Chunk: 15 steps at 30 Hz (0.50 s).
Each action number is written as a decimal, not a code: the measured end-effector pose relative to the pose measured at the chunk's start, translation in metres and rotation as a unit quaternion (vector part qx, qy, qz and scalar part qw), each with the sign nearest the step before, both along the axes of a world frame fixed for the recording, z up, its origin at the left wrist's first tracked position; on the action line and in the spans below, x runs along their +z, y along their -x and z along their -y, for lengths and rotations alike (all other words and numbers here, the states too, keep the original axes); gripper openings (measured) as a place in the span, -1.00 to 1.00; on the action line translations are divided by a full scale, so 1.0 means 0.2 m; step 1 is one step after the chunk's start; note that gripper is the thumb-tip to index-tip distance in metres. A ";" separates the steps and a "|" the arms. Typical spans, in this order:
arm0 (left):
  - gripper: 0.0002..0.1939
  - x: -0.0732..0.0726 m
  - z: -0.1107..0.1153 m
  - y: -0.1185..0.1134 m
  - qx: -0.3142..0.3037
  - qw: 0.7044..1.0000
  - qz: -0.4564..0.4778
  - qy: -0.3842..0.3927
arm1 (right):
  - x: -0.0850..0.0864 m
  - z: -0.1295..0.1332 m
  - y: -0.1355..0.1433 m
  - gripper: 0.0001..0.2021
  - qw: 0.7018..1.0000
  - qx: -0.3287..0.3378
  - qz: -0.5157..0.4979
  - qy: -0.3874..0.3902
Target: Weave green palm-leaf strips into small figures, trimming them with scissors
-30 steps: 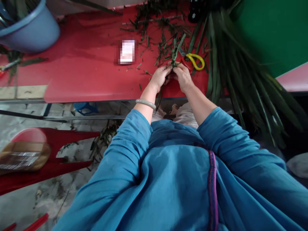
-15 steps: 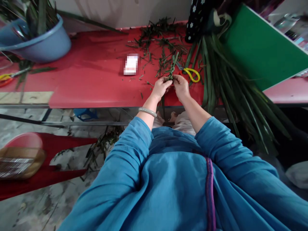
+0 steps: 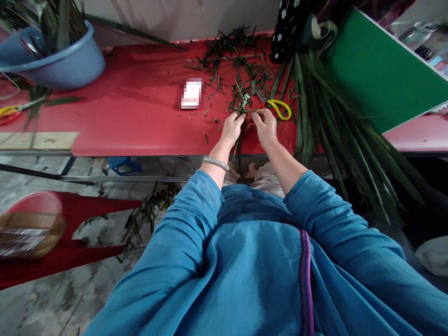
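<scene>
My left hand (image 3: 233, 127) is closed on a small woven piece of green leaf strips (image 3: 245, 100), just above the front part of the red tabletop (image 3: 140, 121). Loose strip ends hang below that hand past the table edge. My right hand (image 3: 265, 123) pinches a thin leaf strip (image 3: 249, 111) that runs sideways from the woven piece. Yellow-handled scissors (image 3: 280, 109) lie right behind my right hand, their blades pointing up and left. Cut leaf scraps (image 3: 241, 88) are scattered around and behind the piece.
A blue basin (image 3: 73, 63) with long leaves stands at the left, near another pair of scissors (image 3: 10, 112). Long green leaves (image 3: 336, 121) hang over the front edge at right, beside a green board (image 3: 381, 70). A blurred white rectangle (image 3: 192, 94) lies left of the scraps.
My hands have moved slightly apart. The strip between them is now drawn out sideways, and the woven piece has turned, showing a paler side.
</scene>
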<state>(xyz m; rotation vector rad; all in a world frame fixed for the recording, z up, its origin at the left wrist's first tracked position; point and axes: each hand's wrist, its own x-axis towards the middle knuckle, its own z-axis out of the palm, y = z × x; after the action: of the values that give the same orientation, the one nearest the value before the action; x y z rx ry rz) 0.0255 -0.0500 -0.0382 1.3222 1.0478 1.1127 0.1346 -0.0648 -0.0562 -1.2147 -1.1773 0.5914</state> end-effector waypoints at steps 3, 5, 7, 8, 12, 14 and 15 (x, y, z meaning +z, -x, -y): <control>-0.81 0.03 0.02 0.00 -0.021 1.000 0.005 0.009 | 0.02 0.01 0.00 -0.65 0.999 0.019 0.037 0.020; -0.78 0.04 0.03 -0.01 -0.034 0.999 -0.006 0.019 | 0.01 0.01 0.00 -0.60 0.999 0.017 0.032 0.018; -0.77 0.05 0.03 -0.01 -0.044 0.999 -0.013 0.024 | -0.01 0.00 0.00 -0.58 1.000 0.005 0.002 0.005; -0.77 0.04 0.03 -0.02 -0.048 0.998 -0.016 0.024 | -0.02 -0.01 -0.01 -0.58 1.000 0.003 -0.018 -0.001; -0.76 0.03 0.02 -0.02 -0.050 0.998 -0.030 -0.003 | -0.05 -0.04 -0.01 -0.59 0.997 0.015 -0.077 -0.008; -0.74 0.02 0.02 -0.02 -0.046 0.998 -0.035 -0.020 | -0.07 -0.05 -0.01 -0.60 0.996 0.010 -0.087 -0.008; -0.73 0.02 0.02 -0.02 -0.045 0.998 -0.035 -0.022 | -0.07 -0.05 -0.02 -0.61 0.996 0.004 -0.090 -0.007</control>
<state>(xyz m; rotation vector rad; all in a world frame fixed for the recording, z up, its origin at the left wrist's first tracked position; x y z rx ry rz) 0.0300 -0.0535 -0.0341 1.4390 1.0087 1.0341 0.1380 -0.0544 -0.0702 -1.1202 -1.0345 0.6826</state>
